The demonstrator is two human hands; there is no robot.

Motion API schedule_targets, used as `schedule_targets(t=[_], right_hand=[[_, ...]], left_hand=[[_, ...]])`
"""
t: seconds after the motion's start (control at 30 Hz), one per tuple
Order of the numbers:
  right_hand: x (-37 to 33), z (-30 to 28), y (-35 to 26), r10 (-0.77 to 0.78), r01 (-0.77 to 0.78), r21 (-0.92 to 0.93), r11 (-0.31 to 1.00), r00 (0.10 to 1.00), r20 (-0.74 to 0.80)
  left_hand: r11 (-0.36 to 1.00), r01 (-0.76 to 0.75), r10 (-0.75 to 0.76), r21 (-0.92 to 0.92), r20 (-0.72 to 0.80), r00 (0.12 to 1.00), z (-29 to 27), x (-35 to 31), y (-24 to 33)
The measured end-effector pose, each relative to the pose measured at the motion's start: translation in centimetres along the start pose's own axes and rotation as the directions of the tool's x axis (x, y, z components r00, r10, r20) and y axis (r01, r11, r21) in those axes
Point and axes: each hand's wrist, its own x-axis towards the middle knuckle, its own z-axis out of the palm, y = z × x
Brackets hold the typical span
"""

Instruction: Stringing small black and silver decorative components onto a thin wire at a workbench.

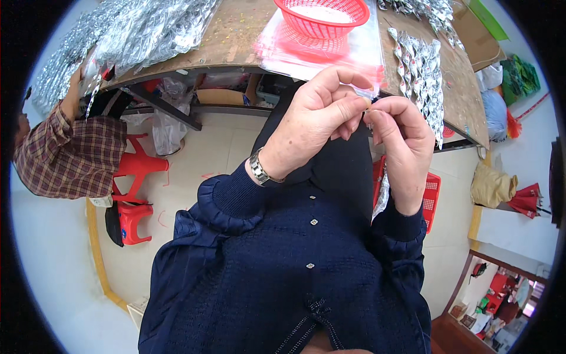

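Note:
My left hand (315, 121) and my right hand (401, 144) meet close under my face, fingertips pinched together on a small item (368, 107) that is mostly hidden between them. A silver watch sits on my left wrist. A thin silvery strip (382, 197) hangs below my right hand. Both sleeves are dark blue knit. Just beyond my hands lies a stack of clear plastic bags (295, 50) at the near edge of the wooden table (236, 35), with a red mesh basket (323, 17) standing on it.
Heaps of silvery packets lie at the table's left (130, 35) and right (421, 71). A person in a plaid shirt (65, 153) works at the left. Red plastic stools (132, 194) stand on the floor, a red crate (431, 197) beside my right arm.

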Motion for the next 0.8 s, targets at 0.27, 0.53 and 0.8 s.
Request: schedule_targets(t=[0.27, 0.53, 0.8], right_hand=[[0.1, -0.5, 0.1, -0.035, 0.035, 0.001, 0.999, 0.999, -0.021], [-0.8, 0.5, 0.2, -0.05, 0.05, 0.002, 0.999, 0.998, -0.049], [-0.8, 1.0, 0.3, -0.107, 0.102, -0.091, 0.991, 0.993, -0.053]], left_hand=[[1.0, 0.003, -0.003, 0.011, 0.004, 1.0, -0.4, -0.2, -0.2], [0.998, -0.008, 0.005, -0.066, -0.038, 0.999, -0.6, -0.2, -0.2], [0.999, -0.025, 0.024, -0.022, -0.028, 0.999, -0.3, -0.3, -0.1]])
